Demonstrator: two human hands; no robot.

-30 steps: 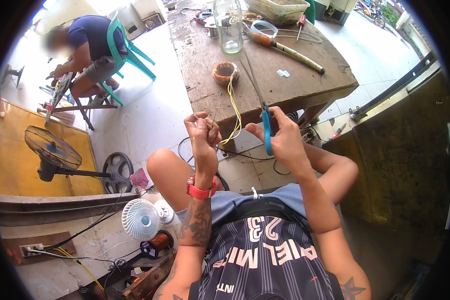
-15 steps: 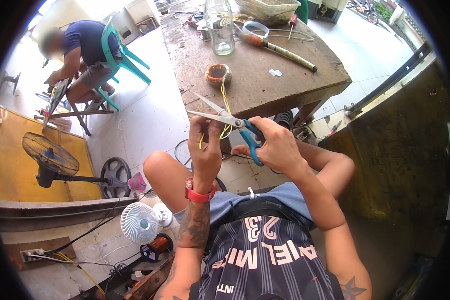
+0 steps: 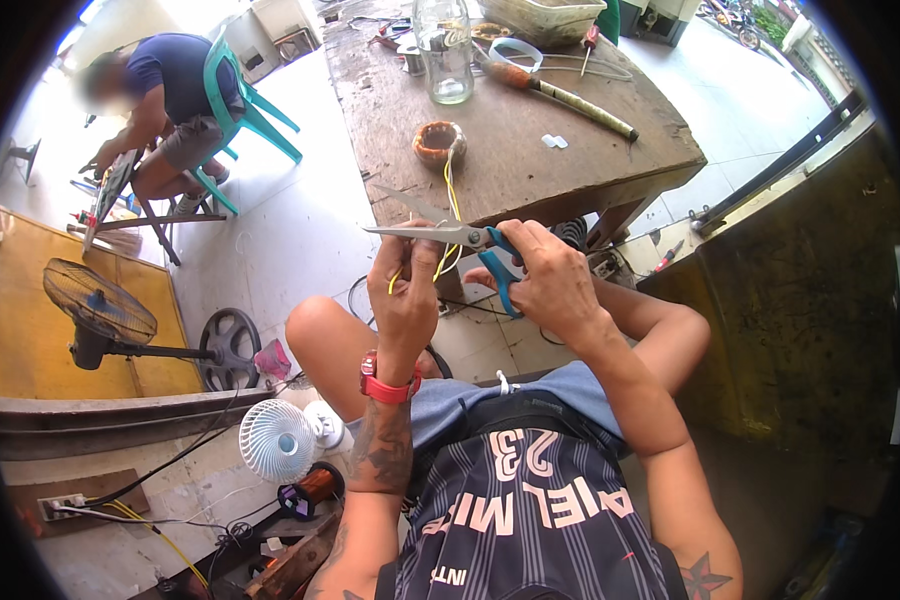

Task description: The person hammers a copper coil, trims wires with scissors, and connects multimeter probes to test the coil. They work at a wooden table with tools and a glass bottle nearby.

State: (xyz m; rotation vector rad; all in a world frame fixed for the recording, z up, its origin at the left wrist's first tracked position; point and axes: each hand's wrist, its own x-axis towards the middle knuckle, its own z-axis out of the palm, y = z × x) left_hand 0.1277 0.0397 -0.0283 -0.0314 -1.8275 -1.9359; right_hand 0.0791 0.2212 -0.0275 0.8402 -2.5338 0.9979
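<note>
The wearer's two hands point(image 3: 405, 278), one pair of scissors point(image 3: 475, 238), one coil point(image 3: 431, 158), one bottle point(image 3: 451, 84), one tub point(image 3: 568, 30), one surface point(image 3: 515, 170), two fans point(image 3: 276, 442), one chair point(image 3: 220, 98), one wristwatch point(image 3: 382, 385), one co-worker point(image 3: 177, 85).

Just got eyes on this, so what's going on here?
The right hand holds blue-handled scissors, blades parted at the left hand, which grips yellow and white wires. These run to a ring-shaped copper coil on the wooden table. Whether any wire lies between the blades isn't clear.
</note>
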